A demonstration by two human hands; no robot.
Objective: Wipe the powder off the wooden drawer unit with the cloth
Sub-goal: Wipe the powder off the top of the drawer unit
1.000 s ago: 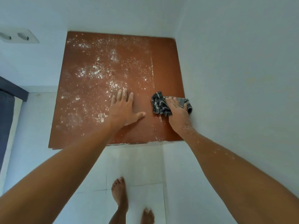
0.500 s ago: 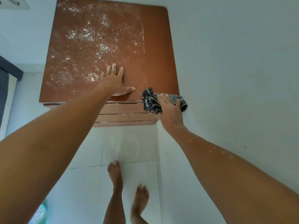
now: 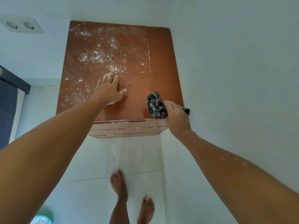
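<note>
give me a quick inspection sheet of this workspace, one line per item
surface: top of the wooden drawer unit carries white powder over its left and middle; the strip by the right wall looks mostly clean
job's things: dark checked cloth bunched at the front right corner
clutter: nothing seen on the top; a pale teal object on the floor at bottom left, unclear what
grippers: left hand flat and open on the top; right hand closed on the cloth, powder specks on the forearm
cables: nothing seen
surroundings: white walls behind and right, wall socket upper left, white tiled floor, bare feet
</note>
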